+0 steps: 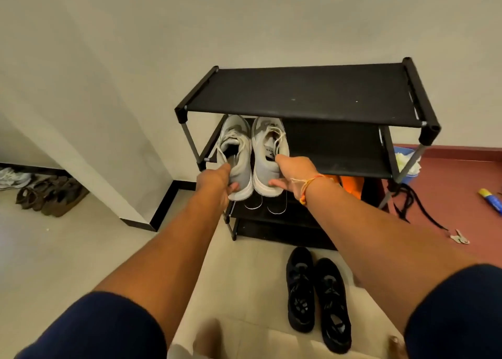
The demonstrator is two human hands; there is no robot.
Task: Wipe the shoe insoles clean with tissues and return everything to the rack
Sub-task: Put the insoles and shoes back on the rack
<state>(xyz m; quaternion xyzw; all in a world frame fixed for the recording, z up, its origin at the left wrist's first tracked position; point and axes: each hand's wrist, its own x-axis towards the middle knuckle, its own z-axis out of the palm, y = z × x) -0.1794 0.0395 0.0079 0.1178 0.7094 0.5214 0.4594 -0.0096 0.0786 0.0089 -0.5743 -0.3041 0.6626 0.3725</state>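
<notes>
Seemingly on middle rack shelf [339, 146]: grey sneakers [267, 165], hands [217, 180] round heels [243, 189].

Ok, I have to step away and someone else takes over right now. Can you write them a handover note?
Left hand: grips the heel of the left grey sneaker.
Right hand: grips the heel of the right grey sneaker.
Both sneakers sit toes-in at the middle level of the rack, heels past its front edge.
The black pair is on the floor in front of the rack.
White crumpled material, possibly tissues, is in a blue bin right of the rack.
Done: unclear whether any insole has been wiped.
Left: confirm the wiping, then put the black pair on the rack.
</notes>
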